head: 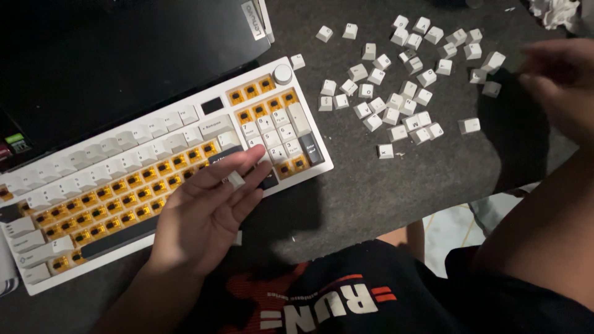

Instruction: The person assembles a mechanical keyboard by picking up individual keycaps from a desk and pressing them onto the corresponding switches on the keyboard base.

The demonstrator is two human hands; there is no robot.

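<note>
— How far along are you on the keyboard [154,167]?

— About halfway, I'd judge. The top rows and number pad carry white caps; the middle rows toward you show bare yellow switches. Your left hand [207,213] pinches one white keycap [236,180] in its fingertips, just over the keyboard's lower right part.

— And the rest?

— A scatter of loose keycaps [402,80] lies right of the keyboard on the grey mat [371,198]. Your right hand [557,74] hovers over them, blurred; I can't tell its grip.
</note>
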